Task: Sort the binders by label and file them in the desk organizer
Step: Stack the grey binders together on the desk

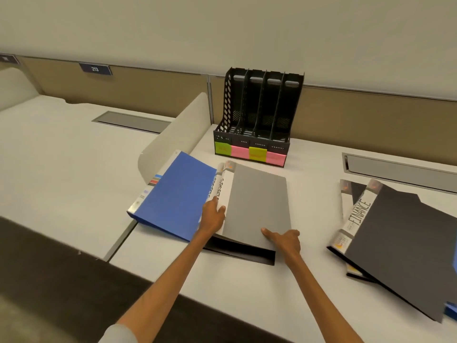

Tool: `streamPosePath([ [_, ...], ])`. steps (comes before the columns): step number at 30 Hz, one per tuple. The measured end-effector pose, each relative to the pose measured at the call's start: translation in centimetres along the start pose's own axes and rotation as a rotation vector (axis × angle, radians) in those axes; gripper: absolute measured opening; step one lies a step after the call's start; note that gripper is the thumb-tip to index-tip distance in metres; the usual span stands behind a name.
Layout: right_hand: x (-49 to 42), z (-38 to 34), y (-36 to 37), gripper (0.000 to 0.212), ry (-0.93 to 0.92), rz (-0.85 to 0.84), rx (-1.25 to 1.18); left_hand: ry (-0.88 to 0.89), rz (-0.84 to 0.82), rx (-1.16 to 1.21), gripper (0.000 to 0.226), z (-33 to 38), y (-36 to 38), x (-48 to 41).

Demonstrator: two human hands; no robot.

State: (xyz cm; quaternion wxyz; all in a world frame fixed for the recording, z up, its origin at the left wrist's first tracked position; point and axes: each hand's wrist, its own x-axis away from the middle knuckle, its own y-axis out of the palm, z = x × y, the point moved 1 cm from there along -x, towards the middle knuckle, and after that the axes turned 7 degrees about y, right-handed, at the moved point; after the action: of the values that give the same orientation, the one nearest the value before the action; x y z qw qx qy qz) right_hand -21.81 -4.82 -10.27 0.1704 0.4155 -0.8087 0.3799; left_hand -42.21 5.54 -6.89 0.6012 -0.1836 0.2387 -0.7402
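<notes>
A grey-black binder (257, 206) with a white spine reading SPORTS lies in the middle of the desk on top of another black binder. My left hand (214, 215) grips its spine edge. My right hand (284, 240) holds its near right corner, thumb on the cover. To its left a blue binder (175, 194) lies tilted against a second SPORTS spine. At the right a black binder labelled FINANCE (405, 243) rests on more binders. The black desk organizer (257, 115) stands behind, four slots empty, with green and pink sticky labels along its front.
A low beige divider (173, 139) stands left of the binders, and a neighbouring desk lies beyond it. Grey cable hatches (395, 169) sit in the desk at the right and on the left desk. A tan partition wall runs along the back.
</notes>
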Motion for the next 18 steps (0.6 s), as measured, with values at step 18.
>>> streamPosePath([
  [18,1.7,0.1,4.4,0.092,-0.081,0.240,0.411,-0.002,-0.075,-0.128,0.046,-3.3,-1.0,1.1],
])
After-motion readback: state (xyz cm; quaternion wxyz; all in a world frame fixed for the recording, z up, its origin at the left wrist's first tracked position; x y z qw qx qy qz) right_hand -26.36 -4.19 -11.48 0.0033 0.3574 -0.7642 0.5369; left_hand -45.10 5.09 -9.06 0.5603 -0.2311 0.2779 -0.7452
